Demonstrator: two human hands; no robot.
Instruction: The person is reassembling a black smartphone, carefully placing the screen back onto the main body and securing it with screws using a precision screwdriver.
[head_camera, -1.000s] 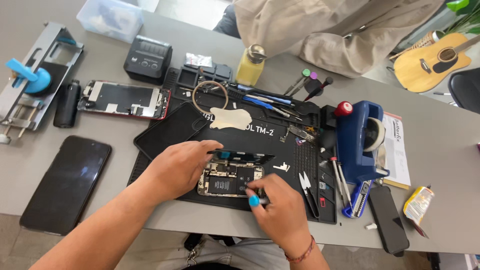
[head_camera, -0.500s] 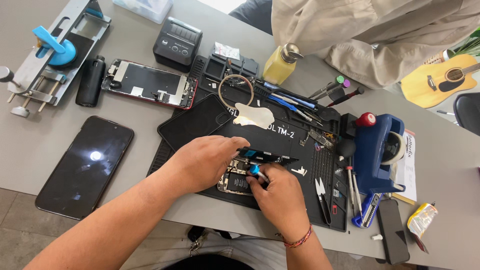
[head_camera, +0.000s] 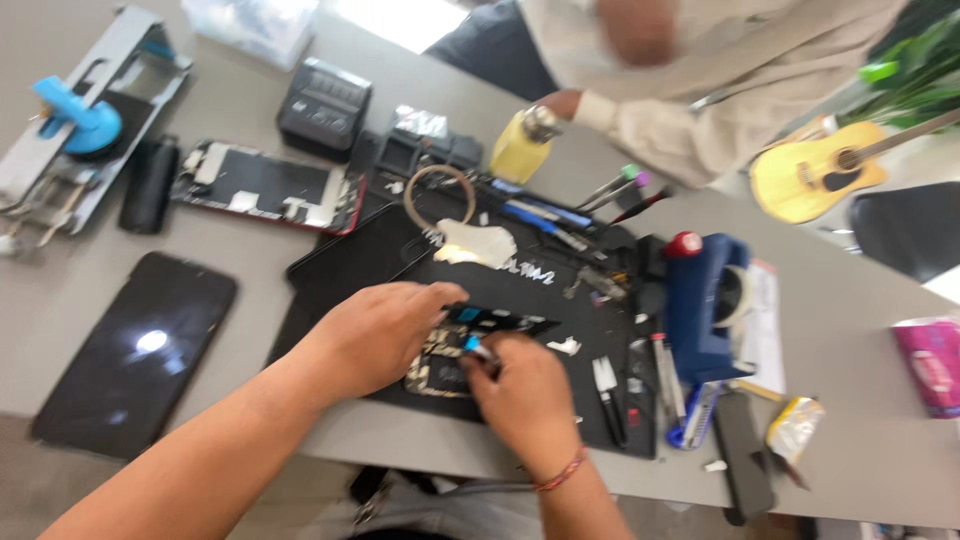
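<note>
The left hand (head_camera: 385, 335) is resting curled over the opened phone (head_camera: 440, 370), its fingers pressed on the near edge and holding the body down on the black work mat (head_camera: 520, 300), which is lying on the grey desk (head_camera: 860, 420). Just right of it, the right hand (head_camera: 525, 395) is pinching a small blue-tipped tool (head_camera: 472, 345), its tip touching the exposed insides. Beyond both hands, a dark strip (head_camera: 500, 320) is lying across the phone's far edge. The phone is looking light, stiff and fragile, with bare boards and thin cables, so gripping it by the frame edges seems safest. Further right of the right hand, a blue tape dispenser (head_camera: 705, 305) is standing; well left of the left hand, a dark screen panel (head_camera: 135, 350) is lying flat.
</note>
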